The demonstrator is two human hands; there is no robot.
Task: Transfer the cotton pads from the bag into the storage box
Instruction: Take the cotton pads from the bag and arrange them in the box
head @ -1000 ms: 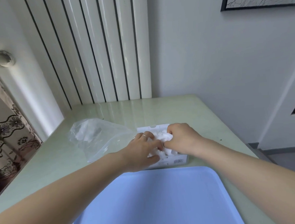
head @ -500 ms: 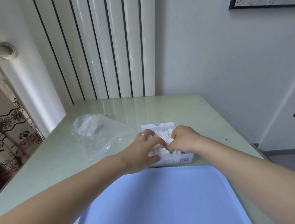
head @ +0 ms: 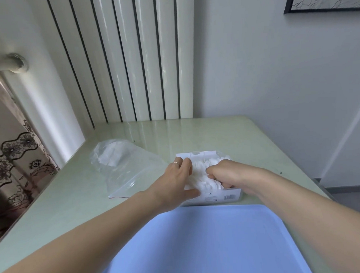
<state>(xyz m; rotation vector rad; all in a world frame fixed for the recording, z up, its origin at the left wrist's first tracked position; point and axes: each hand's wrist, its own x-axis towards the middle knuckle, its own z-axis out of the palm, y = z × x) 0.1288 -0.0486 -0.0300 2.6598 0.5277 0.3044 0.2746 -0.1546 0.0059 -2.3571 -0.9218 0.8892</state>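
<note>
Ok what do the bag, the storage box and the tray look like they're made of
Bag: thin clear plastic film, glossy and crinkled; the table shows through it. Storage box: seemingly rigid white plastic, smooth, with printed markings on its front wall. Tray: likely moulded plastic, matte light blue with rounded corners.

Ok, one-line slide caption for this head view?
Both hands, left and right, press cotton pads into the storage box; bag alongside.

Storage box, near wall: small printed label, barcode-like block at right, tiny marks at centre. Too small to read. No other lettering legible.
</note>
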